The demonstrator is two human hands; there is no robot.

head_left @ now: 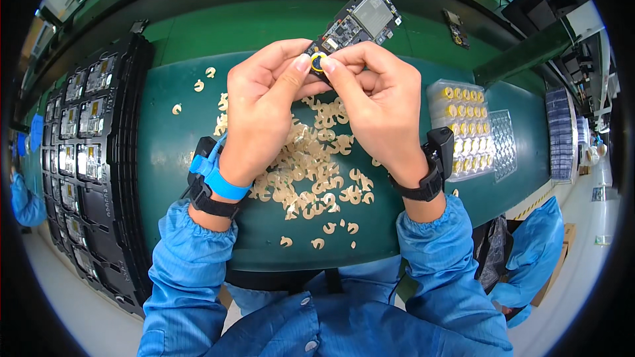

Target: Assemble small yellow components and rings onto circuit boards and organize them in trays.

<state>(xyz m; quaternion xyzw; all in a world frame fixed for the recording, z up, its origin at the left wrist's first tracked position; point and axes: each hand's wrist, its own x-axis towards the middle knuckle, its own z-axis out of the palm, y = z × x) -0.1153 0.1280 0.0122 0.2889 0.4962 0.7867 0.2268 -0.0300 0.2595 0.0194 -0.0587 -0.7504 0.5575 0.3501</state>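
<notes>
A black circuit board [357, 23] with a large silver shield slants up and to the right from between my hands. At its lower end sits a small round yellow-rimmed coin cell [318, 61] with a dark centre. My left hand [264, 96] is closed on the board's lower end, its thumb tip at the cell's left edge. From the other side, my right hand [382, 96] pinches at the cell, thumb against its right edge; its curled fingers partly hide the board. Below both hands lies a loose heap of cream-coloured notched discs [307, 172] on the green mat [178, 205].
At left stand stacked black trays [109, 218] holding boards. On the right are a clear tray [456, 175] of yellow-rimmed cells and an empty clear blister tray [504, 142]. Another board [456, 28] lies at the back right. A blue-sleeved person [536, 251] is at lower right.
</notes>
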